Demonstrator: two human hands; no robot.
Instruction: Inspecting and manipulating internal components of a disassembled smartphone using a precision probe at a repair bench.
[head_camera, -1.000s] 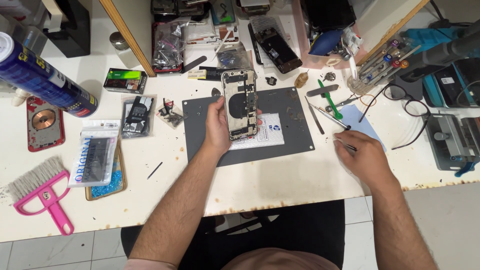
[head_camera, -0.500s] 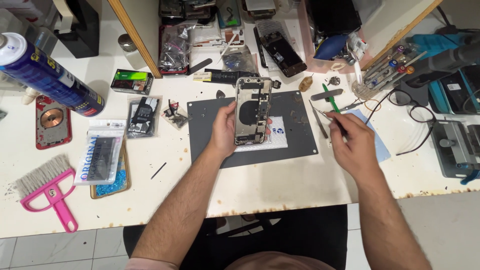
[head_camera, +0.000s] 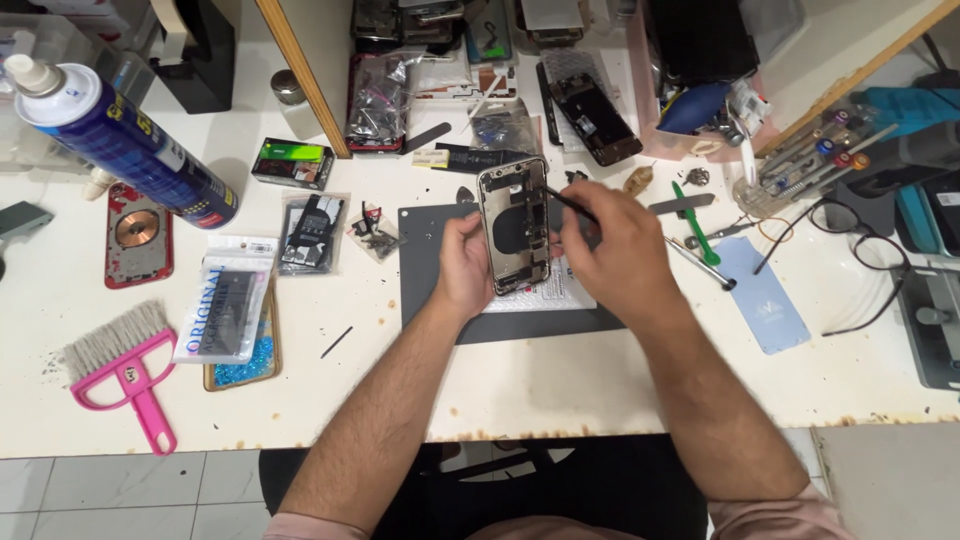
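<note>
Fingers of the left hand grip the opened, backless phone frame with exposed dark innards, tilted above the grey rectangular work mat on the white desk. The right hand pinches thin black tweezers, tips touching the frame's upper edge.

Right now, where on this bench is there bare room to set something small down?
The widest free patch is the white bench top along the near edge, between the pink brush and the grey mat. Another lies below the pale blue back cover. The back is crowded with parts and bags; the left hand and right hand occupy the opened phone.
</note>
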